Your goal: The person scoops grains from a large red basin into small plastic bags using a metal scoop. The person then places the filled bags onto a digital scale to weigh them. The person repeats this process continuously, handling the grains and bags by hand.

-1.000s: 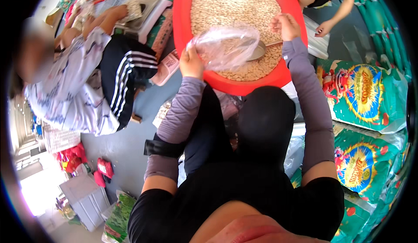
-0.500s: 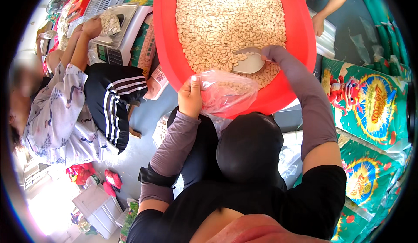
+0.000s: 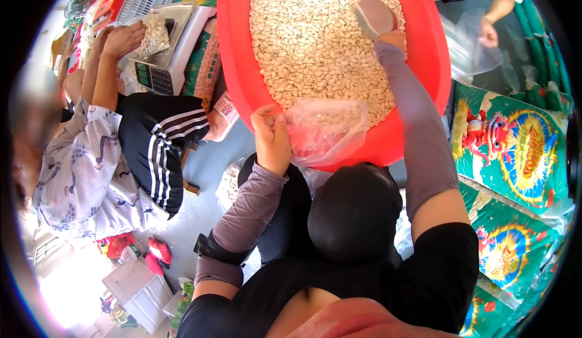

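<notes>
A large red tub (image 3: 427, 65) in front of me holds a wide heap of pale, flat seeds or nuts (image 3: 321, 47); their exact kind I cannot tell. My left hand (image 3: 271, 138) pinches the edge of a clear plastic bag (image 3: 330, 129) at the tub's near rim. The bag looks crumpled, and pale pieces show through it. Farther off, over the right part of the heap, my right hand (image 3: 392, 38) is closed round the handle of a metal scoop (image 3: 372, 15). No load can be made out on the scoop's blade.
On the left a seated person handles a filled clear bag (image 3: 154, 36) at a white digital scale (image 3: 176, 53). Green printed sacks (image 3: 509, 150) are stacked on the right. Another person's hand (image 3: 488, 33) is beside clear plastic bags (image 3: 464, 44) at the far right.
My right hand has carried the scoop away from the bag, toward the far right of the heap. The left hand keeps the bag. Both co-workers' hands have shifted slightly.
</notes>
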`<state>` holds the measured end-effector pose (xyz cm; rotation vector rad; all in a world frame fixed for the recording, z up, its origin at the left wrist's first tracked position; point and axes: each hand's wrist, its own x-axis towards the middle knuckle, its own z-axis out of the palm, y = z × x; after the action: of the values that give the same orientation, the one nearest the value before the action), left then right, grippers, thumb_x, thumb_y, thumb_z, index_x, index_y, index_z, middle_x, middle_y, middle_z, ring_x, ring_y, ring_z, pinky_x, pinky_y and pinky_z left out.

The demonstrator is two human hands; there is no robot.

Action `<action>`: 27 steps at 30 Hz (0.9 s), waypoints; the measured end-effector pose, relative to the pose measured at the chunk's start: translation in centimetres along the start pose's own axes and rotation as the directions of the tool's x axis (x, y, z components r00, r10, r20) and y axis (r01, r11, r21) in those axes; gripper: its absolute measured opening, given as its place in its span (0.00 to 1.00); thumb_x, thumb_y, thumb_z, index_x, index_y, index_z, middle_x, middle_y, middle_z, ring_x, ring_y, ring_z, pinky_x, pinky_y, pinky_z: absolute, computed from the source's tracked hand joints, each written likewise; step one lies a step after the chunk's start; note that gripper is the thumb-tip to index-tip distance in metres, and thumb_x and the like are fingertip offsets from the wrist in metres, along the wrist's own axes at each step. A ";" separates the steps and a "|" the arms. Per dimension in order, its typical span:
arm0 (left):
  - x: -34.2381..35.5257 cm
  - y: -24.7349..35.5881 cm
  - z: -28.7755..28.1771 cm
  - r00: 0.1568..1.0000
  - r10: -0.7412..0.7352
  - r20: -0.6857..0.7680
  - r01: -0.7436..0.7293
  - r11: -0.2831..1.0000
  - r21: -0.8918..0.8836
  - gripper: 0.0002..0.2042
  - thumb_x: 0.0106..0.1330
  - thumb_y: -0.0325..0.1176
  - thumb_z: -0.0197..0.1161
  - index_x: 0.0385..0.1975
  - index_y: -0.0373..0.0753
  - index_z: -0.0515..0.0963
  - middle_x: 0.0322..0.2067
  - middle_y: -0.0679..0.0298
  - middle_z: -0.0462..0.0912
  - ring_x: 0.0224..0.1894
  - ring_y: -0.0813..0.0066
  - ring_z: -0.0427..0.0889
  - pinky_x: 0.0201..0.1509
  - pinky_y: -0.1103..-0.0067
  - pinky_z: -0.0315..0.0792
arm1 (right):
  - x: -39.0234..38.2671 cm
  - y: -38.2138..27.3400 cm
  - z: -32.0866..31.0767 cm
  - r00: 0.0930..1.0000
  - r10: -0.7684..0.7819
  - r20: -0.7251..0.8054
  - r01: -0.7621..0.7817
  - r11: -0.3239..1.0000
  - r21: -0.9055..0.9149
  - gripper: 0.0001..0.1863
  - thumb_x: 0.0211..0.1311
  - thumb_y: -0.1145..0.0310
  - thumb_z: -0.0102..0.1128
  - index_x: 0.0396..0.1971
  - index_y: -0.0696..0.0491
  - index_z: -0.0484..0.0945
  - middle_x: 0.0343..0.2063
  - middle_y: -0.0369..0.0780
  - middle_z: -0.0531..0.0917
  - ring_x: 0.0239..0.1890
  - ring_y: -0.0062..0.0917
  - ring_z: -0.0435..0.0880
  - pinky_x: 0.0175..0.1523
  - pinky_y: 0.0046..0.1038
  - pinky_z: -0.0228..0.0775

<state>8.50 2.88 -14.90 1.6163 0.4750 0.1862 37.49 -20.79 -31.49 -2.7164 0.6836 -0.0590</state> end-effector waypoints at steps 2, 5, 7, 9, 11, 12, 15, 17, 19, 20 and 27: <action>-0.4 1.2 -0.2 0.996 -0.084 -0.039 0.081 0.994 -0.076 0.04 0.66 0.23 0.46 0.38 0.36 0.62 0.28 0.62 0.72 0.14 0.84 0.66 0.16 0.85 0.62 | -2.9 -2.7 0.6 0.975 -0.180 0.129 0.170 0.981 0.090 0.19 0.57 0.63 0.49 0.44 0.60 0.68 0.43 0.50 0.75 0.42 0.36 0.79 0.45 0.35 0.73; -0.4 0.7 0.2 0.996 -0.082 0.039 0.086 0.992 -0.088 0.04 0.66 0.22 0.44 0.37 0.38 0.61 0.29 0.62 0.72 0.14 0.83 0.66 0.15 0.86 0.61 | -7.9 -6.3 -0.7 0.674 -0.349 0.651 0.128 0.923 0.363 0.18 0.58 0.62 0.51 0.44 0.58 0.70 0.43 0.49 0.74 0.41 0.37 0.79 0.45 0.36 0.72; -0.4 0.5 0.3 0.992 -0.084 0.093 0.090 0.994 -0.059 0.04 0.65 0.21 0.43 0.36 0.38 0.63 0.28 0.63 0.71 0.14 0.83 0.67 0.16 0.85 0.62 | -11.4 -6.5 0.8 0.666 -0.623 0.410 0.557 0.781 0.282 0.16 0.58 0.66 0.50 0.43 0.59 0.70 0.38 0.50 0.76 0.39 0.40 0.80 0.45 0.35 0.72; -0.5 0.5 0.1 0.985 -0.117 0.126 0.116 0.993 0.014 0.05 0.64 0.21 0.42 0.35 0.37 0.65 0.29 0.63 0.71 0.15 0.83 0.68 0.18 0.85 0.64 | -13.7 -7.5 -0.5 0.535 -0.782 0.320 0.760 0.611 0.223 0.14 0.58 0.66 0.49 0.41 0.58 0.71 0.37 0.49 0.76 0.38 0.39 0.80 0.44 0.36 0.72; -0.6 0.8 -0.1 0.969 -0.189 0.161 0.169 0.977 0.130 0.07 0.63 0.20 0.41 0.34 0.36 0.67 0.30 0.63 0.71 0.17 0.82 0.69 0.19 0.84 0.65 | -14.1 -7.8 -0.9 0.567 -0.784 0.253 0.767 0.615 0.186 0.13 0.58 0.66 0.48 0.39 0.57 0.72 0.36 0.49 0.76 0.36 0.39 0.80 0.42 0.36 0.72; -0.8 0.4 -0.1 0.973 -0.173 0.154 0.156 0.980 0.121 0.06 0.64 0.21 0.43 0.35 0.36 0.68 0.30 0.63 0.72 0.17 0.83 0.69 0.19 0.85 0.64 | -13.6 -8.1 -0.6 0.670 -0.708 0.224 0.681 0.706 0.196 0.13 0.58 0.66 0.48 0.39 0.57 0.71 0.36 0.49 0.76 0.36 0.39 0.80 0.41 0.36 0.72; -1.0 -0.1 -0.1 0.979 -0.139 0.146 0.123 0.986 0.113 0.06 0.64 0.23 0.47 0.38 0.35 0.70 0.32 0.63 0.73 0.18 0.84 0.70 0.21 0.86 0.64 | -10.8 -9.9 -3.1 0.873 -0.324 0.364 0.222 0.929 0.295 0.13 0.64 0.67 0.41 0.42 0.60 0.68 0.36 0.47 0.73 0.32 0.30 0.78 0.40 0.33 0.72; -1.0 0.4 0.4 0.965 -0.163 0.203 0.135 0.980 0.144 0.09 0.60 0.20 0.49 0.40 0.32 0.70 0.36 0.61 0.72 0.22 0.81 0.72 0.25 0.84 0.68 | -6.4 -8.0 0.2 0.952 -0.305 -0.035 0.307 0.947 0.093 0.18 0.58 0.65 0.49 0.44 0.61 0.64 0.39 0.47 0.70 0.35 0.35 0.77 0.40 0.33 0.70; -1.1 -0.4 0.1 0.974 -0.065 0.217 0.010 0.970 0.245 0.13 0.56 0.24 0.57 0.42 0.32 0.70 0.37 0.59 0.73 0.24 0.79 0.73 0.29 0.82 0.69 | -4.1 -7.4 0.4 0.945 -0.325 -0.046 0.328 0.941 0.084 0.25 0.53 0.63 0.56 0.46 0.63 0.60 0.42 0.48 0.69 0.37 0.37 0.77 0.41 0.35 0.70; -1.1 0.0 0.4 0.969 -0.034 0.245 -0.041 0.954 0.296 0.14 0.55 0.25 0.59 0.41 0.32 0.70 0.38 0.59 0.72 0.25 0.78 0.73 0.30 0.82 0.69 | -2.9 -6.6 0.9 0.955 -0.298 -0.003 0.297 0.952 0.078 0.25 0.53 0.63 0.56 0.46 0.62 0.61 0.43 0.48 0.69 0.38 0.36 0.77 0.42 0.34 0.71; -1.4 -0.7 1.0 0.929 0.102 0.357 -0.263 0.858 0.441 0.15 0.51 0.26 0.62 0.39 0.33 0.70 0.37 0.57 0.72 0.25 0.73 0.73 0.32 0.80 0.69 | -7.5 -6.3 2.6 0.750 -0.648 0.134 0.624 0.760 0.183 0.12 0.59 0.68 0.51 0.40 0.59 0.70 0.32 0.47 0.76 0.32 0.33 0.79 0.41 0.32 0.73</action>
<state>7.50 1.45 -15.45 2.1420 0.1066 -0.0654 33.99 -11.28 -31.58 -2.6491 -0.3252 -0.0042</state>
